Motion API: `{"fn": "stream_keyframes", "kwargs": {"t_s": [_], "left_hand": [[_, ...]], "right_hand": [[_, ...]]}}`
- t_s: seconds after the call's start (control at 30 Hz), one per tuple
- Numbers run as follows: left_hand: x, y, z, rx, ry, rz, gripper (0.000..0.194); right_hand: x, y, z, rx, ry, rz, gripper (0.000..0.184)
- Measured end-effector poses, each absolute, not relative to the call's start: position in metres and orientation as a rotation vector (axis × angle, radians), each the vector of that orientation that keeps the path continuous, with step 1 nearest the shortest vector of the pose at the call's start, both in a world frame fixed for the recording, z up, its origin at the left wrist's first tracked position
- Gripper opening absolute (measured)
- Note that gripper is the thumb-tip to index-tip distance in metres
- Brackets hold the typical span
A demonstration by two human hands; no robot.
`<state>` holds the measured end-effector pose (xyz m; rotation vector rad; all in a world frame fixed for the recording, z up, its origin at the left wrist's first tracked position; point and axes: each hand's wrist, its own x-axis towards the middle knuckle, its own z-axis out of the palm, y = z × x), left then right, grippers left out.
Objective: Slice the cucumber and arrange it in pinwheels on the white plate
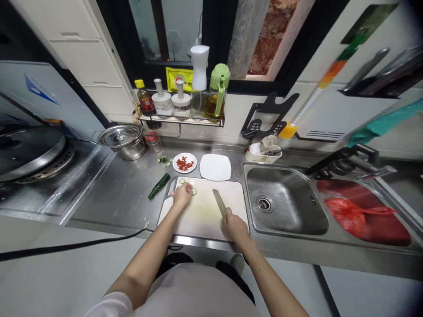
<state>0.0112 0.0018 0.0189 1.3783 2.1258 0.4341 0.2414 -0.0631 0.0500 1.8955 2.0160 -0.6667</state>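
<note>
My right hand (235, 225) grips the handle of a kitchen knife (219, 203), its blade pointing up and left over the white cutting board (205, 229). Over the board's upper left part is my left hand (182, 194), fingers curled together; what is in them, if anything, is hidden. Beside its fingertips lies a cucumber slice (194, 191), with another slice (182, 181) just above the hand. To the left of the board, a dark green cucumber piece (159, 186) rests on the steel counter. Behind the board stand a plate of chopped red pieces (185, 164) and a white square plate (215, 167).
Cucumber scraps (164, 161) lie behind the cucumber piece. A lidded steel pot (127, 143) and jar (153, 141) stand back left. The sink (287, 200) is at right, with a red plastic bag (346, 218) in the second basin. A seasoning rack (185, 119) hangs above the counter.
</note>
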Motion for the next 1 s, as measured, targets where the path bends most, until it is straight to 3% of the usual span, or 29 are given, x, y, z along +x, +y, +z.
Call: {"fn": "stream_keyframes", "kwargs": {"t_s": [0.4,1.0], "left_hand": [[0.031,-0.024,0.010,1.606,2.125,0.230,0.025],[0.022,-0.014,0.004,1.520,2.112,0.207,0.015]], "right_hand": [[0.243,-0.063,0.052,1.842,2.056,-0.640,0.030],[0.224,-0.088,0.065,1.530,2.257,-0.550,0.025]]}}
